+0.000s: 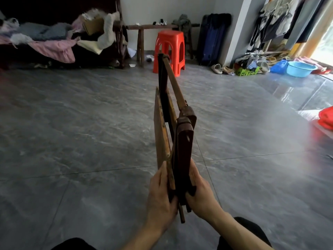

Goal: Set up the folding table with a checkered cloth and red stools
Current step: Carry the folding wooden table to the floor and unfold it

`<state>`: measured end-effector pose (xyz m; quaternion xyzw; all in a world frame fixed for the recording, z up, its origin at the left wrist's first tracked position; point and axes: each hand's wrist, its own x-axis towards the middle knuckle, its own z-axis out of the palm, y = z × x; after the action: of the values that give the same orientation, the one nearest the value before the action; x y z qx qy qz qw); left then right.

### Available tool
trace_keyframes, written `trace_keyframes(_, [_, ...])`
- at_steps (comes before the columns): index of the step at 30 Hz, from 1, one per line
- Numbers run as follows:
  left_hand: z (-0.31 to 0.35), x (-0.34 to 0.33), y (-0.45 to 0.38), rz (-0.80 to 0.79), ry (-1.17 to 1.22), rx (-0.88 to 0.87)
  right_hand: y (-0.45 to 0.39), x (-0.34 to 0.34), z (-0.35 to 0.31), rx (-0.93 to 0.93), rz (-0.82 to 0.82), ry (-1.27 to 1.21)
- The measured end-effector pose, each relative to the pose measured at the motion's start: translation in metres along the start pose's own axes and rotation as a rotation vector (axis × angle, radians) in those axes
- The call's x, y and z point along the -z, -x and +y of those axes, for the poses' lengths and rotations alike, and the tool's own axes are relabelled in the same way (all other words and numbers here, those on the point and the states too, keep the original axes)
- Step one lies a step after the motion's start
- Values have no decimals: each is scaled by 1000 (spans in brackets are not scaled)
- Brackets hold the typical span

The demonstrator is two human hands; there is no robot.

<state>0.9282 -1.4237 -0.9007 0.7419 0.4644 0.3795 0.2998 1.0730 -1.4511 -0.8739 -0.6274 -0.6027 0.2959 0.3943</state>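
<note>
Table in my hands: dark brown legs, lighter tan top. Stool bright red-orange. Floor grey, marbled. Basin light blue. Quilt pink. Suitcase navy.

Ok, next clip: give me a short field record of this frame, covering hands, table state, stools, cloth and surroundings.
left hand: left hand grips the near edge of the folding table
right hand: right hand grips the folded legs
table state: folded, on edge, upright above the floor
stools: red stool by the far wall, apart from the table
cloth: no checkered cloth visible
surroundings: blue basin at right
</note>
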Motion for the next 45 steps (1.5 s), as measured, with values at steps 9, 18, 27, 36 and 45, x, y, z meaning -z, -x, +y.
trace_keyframes(9, [-11, 37, -14, -14, -29, -12, -6, 20, 9, 22, 42, 180])
trace_keyframes(18, [3, 78, -49, 12, -138, -60, -21, 96, 10, 25, 86, 404])
trace_keyframes(27, [8, 151, -60, 208, -271, -197, -28, 126, -2, 379, 346, 371])
trace_keyframes(36, [9, 229, -77, 223, -453, -293, -65, 132, -27, 443, 277, 387])
trace_keyframes(45, [34, 282, -94, 179, -638, -331, -89, 165, -47, 450, 123, 548])
